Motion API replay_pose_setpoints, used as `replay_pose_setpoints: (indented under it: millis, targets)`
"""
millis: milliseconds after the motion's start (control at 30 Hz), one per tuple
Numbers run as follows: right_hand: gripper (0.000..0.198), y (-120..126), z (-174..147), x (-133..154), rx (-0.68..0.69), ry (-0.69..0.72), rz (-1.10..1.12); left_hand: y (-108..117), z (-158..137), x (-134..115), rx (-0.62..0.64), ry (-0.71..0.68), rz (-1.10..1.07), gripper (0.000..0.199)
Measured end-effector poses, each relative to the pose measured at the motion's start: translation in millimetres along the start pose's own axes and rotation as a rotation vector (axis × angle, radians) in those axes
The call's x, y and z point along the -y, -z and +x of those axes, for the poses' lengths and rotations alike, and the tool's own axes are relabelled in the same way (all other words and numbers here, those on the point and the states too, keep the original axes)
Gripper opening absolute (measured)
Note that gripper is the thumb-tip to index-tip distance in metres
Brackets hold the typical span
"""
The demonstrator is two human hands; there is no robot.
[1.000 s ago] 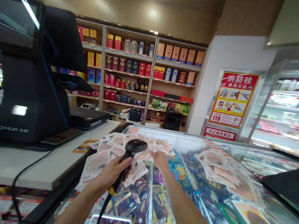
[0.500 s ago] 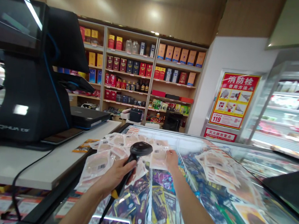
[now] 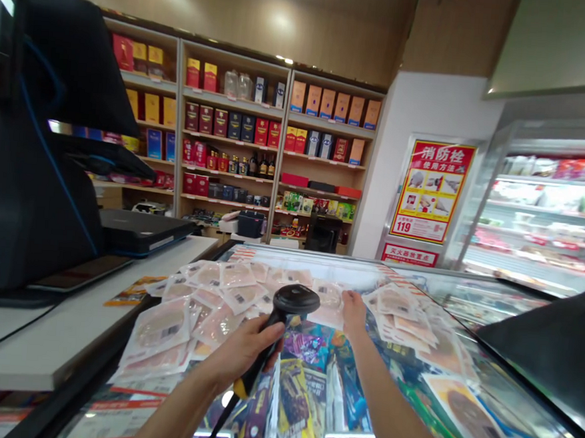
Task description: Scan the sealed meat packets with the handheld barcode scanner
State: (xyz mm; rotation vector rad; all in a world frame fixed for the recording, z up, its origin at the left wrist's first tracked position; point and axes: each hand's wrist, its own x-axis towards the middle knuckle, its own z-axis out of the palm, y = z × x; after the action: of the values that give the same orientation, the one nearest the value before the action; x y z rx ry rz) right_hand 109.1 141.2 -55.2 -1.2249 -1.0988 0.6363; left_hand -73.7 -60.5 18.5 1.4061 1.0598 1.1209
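Note:
My left hand [image 3: 249, 351] is closed around the handle of a black barcode scanner [image 3: 297, 302], whose cable runs down toward me. The scanner's head overlaps the left side of a flat clear packet [image 3: 329, 308] with a small dark label. My right hand [image 3: 355, 311] pinches that packet at its right edge, above the glass freezer top. To the left lies a spread of similar packets [image 3: 239, 297]. A smaller overlapping pile of packets [image 3: 400, 313] rests on the glass right of my right hand.
Under the glass, the chest freezer [image 3: 340, 256] holds colourful ice-cream wrappers [image 3: 297, 396]. On the left counter [image 3: 28, 334] stands a black checkout terminal [image 3: 37, 141]. A dark panel [image 3: 553, 357] juts in at right. Shelves of boxes [image 3: 231, 125] line the back.
My view has turned slightly right. Both hands have shifted right over the freezer, the scanner and the pinched packet moving with them. The scanner now overlaps the packet's left side.

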Motion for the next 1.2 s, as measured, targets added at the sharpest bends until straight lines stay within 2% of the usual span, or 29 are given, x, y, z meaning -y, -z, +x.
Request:
replay_pose_setpoints:
  millis: [100,233,367,633,833,933,1000,1100,1200]
  targets:
    - [0.026,20,8,0,-0.052,0.057,-0.087,-6,3,0,-0.004,0.003,0.026,0.029]
    - [0.025,59,18,-1,-0.160,0.121,-0.239,-14,8,0,0.012,0.022,0.035,0.030]
    - [0.030,94,21,-5,-0.276,0.131,-0.420,-25,14,4,0.022,0.069,-0.007,0.028]
    - [0.040,140,15,-9,-0.377,0.090,-0.676,-47,21,14,0.050,0.073,-0.024,0.028]
    - [0.040,168,15,-11,-0.471,0.057,-0.817,-52,22,19,0.065,0.066,-0.029,0.029]
    - [0.038,161,14,-7,-0.548,0.144,-0.843,-47,21,21,0.047,0.069,-0.042,0.028]
    - [0.037,145,12,-1,-0.517,0.217,-0.828,-40,18,21,0.027,0.064,-0.033,0.029]
    - [0.035,107,5,9,-0.336,0.266,-0.750,-25,12,21,-0.021,0.060,0.004,0.031]
    - [0.034,58,-12,17,-0.067,0.277,-0.671,-4,4,20,-0.107,0.066,0.033,0.033]
